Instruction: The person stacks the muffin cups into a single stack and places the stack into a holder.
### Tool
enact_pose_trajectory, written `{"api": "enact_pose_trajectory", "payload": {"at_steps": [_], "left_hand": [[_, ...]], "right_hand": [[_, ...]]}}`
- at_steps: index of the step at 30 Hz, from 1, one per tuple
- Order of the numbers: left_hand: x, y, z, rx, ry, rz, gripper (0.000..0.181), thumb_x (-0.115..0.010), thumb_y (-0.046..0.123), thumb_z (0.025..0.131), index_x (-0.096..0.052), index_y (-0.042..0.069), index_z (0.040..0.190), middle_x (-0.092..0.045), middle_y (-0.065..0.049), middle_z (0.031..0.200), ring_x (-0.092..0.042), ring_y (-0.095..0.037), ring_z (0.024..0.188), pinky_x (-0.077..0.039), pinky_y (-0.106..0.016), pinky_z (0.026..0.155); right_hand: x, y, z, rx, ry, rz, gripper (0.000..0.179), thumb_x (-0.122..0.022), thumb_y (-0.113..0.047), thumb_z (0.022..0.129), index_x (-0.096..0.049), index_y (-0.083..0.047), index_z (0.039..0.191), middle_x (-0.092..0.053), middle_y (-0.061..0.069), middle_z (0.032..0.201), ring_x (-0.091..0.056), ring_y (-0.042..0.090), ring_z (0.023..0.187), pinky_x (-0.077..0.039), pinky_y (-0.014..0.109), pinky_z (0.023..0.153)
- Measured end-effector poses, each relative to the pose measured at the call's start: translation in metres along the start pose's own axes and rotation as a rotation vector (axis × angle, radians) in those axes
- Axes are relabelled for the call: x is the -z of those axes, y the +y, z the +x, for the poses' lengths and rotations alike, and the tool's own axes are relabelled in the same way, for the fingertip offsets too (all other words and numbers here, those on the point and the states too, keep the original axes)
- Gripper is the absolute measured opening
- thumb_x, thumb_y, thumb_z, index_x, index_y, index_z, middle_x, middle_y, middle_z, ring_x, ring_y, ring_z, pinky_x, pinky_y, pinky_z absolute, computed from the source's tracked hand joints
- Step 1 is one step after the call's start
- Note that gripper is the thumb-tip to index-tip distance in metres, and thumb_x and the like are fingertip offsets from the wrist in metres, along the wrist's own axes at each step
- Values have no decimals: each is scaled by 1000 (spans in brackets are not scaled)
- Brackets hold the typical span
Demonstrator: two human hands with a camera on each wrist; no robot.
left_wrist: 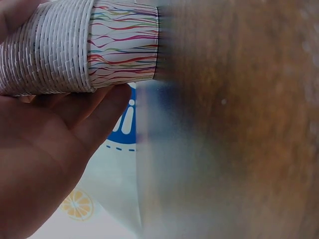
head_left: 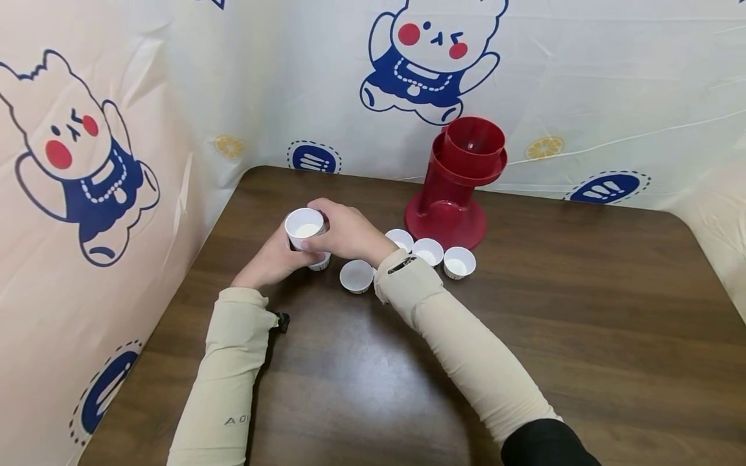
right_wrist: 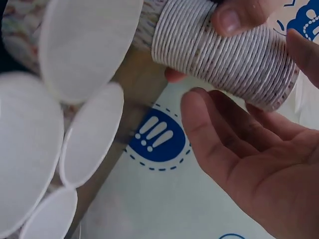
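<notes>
Toward the far left corner of the worktop (head_left: 583, 349), a tall stack (right_wrist: 224, 57) of cups rises mouth up between the two hands. The left hand (head_left: 269, 257) grips its side, thumb opposite fingers; the right hand (head_left: 350, 230) pinches the upper end between thumb and fingertips. Sharing it this way probably keeps so tall a stack from leaning or slipping apart; whether its base touches the worktop, I cannot tell. At least four loose cups (head_left: 428, 252) stand mouth up to its right, perhaps kept close together for easy reach. Behind them, near the far edge, is a red stand (head_left: 446, 223), its broad round base likely there for steadiness. A printed cloth (head_left: 303, 84) hangs along the far and left edges, leaving little leeway there; wider room lies toward the near and right edges, though the right sleeve (head_left: 466, 343) crosses part of it, passing just beside the cups.
</notes>
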State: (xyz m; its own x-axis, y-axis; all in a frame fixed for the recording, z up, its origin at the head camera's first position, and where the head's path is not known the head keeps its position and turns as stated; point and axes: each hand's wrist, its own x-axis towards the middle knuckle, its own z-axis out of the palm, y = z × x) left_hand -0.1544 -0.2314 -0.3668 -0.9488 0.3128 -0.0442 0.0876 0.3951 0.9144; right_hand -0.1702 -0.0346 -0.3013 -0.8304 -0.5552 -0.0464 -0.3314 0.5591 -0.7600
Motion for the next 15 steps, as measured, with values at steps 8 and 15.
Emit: {"api": "enact_pose_trajectory", "payload": {"at_steps": [8,15], "left_hand": [[0,0,-2,99,19,51,90,-82,18,85,-24,0,151,-45,-21,141,-45,-37,126,-31,-54,111],[-1,0,-1,111,32,61,89,-82,17,84,-26,0,150,-47,-21,138,-46,-37,125,-32,-52,110]], "right_hand": [[28,11,-16,-61,-15,-36,69,-77,-31,90,-47,-12,149,-59,11,137,-57,25,123,-49,38,96],[70,28,-53,-86,51,29,64,-77,-29,89,-51,-14,146,-62,10,131,-61,26,116,-51,39,92]]}}
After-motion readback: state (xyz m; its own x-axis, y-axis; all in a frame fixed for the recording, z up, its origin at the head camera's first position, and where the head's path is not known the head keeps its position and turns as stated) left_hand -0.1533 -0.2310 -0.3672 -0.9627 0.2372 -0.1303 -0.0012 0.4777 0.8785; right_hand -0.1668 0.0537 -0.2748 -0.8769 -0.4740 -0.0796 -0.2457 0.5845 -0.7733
